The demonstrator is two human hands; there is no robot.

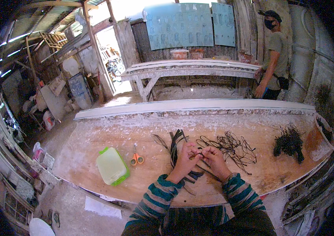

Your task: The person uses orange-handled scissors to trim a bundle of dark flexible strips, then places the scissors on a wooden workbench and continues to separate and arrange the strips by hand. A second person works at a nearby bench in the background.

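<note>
My left hand (185,160) and my right hand (216,163) meet over the wooden table (151,185), fingertips pinched on a dark cord. The fingers hide most of it, and one strip hangs down below the right hand. Under and beside the left hand lies a bundle of flat black strips (173,146). A loose tangle of thin black cords (234,147) spreads just beyond the right hand. Left of the strips rest scissors (137,159) with orange handles, blades pointing away from me.
A green-rimmed plastic container (112,166) sits at the left. On the right are a pile of bunched black cords (289,142) and a tipped, whitish-orange bucket (321,137). A white raised ledge (190,106) borders the far edge. Beyond, a person (273,55) stands by another bench (194,70).
</note>
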